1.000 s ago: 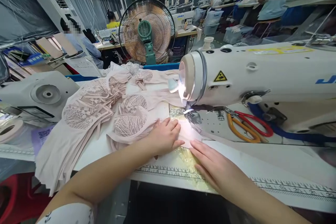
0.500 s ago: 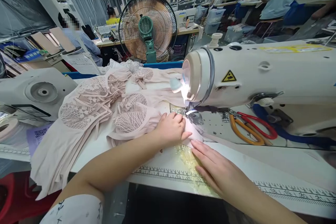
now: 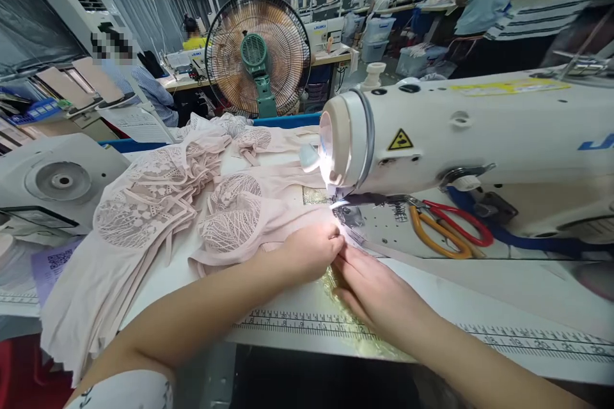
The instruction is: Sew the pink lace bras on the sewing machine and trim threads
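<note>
A pale pink bra [image 3: 233,225] with lace cups lies on the sewing table, its plain fabric running right, under the lit needle area of the sewing machine [image 3: 343,140]. My left hand [image 3: 309,249] is closed with curled fingers on the edge of that fabric, just in front of the presser foot. Against its fingertips rests my right hand [image 3: 371,278], fingers pressed together at the same edge; the pinched bit is mostly hidden. A pale pink strip [image 3: 412,263] runs from near the hands along the table to the right.
Orange-and-red-handled scissors [image 3: 446,230] lie on the machine bed. More lace garments [image 3: 144,204] are piled to the left, beside another machine [image 3: 62,172]. A ruler tape [image 3: 307,321] runs along the table's front edge, partly under yellowish tape [image 3: 355,326]. Behind stands a large fan [image 3: 256,54]; people sit further back.
My left hand has gone from lying spread on the fabric to a closed grip. My right hand has moved up and left to meet it. The view has shifted slightly right.
</note>
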